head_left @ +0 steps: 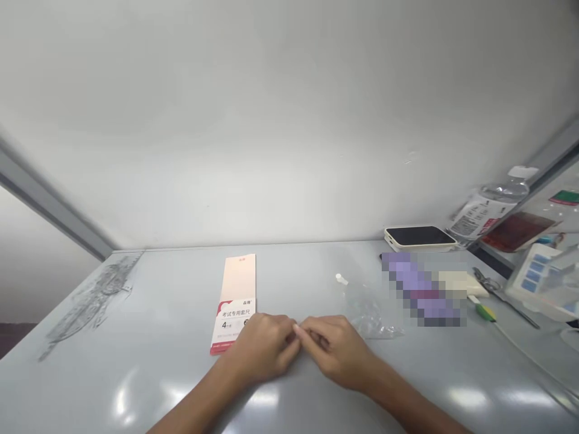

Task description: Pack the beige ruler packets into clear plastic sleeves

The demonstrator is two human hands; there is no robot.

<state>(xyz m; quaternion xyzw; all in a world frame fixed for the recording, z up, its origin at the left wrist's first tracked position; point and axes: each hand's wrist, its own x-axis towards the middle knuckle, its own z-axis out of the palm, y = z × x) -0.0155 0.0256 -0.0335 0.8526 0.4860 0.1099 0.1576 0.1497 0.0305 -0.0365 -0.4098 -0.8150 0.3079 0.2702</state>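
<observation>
My left hand (270, 345) and my right hand (337, 349) meet at the middle of the table, fingertips touching. Both are closed in a pinch; anything between the fingers is hidden or too small to make out. Beside my left hand, partly behind it, lies a flat pink-and-white ruler-set packet (239, 278) with a red lower edge and printed Chinese text. Just beyond my right hand is a crumpled clear plastic bag (368, 310). A small white tab (341, 279) lies at the bag's far end.
Along the right side are a phone (418, 235), a blurred purple item (418, 286), scissors (502, 292), a white cable (529, 355), a plastic bottle (495, 202) and a clear box (543, 274). Grey scribbles (99, 289) mark the table's left. A white wall (271, 150) rises behind.
</observation>
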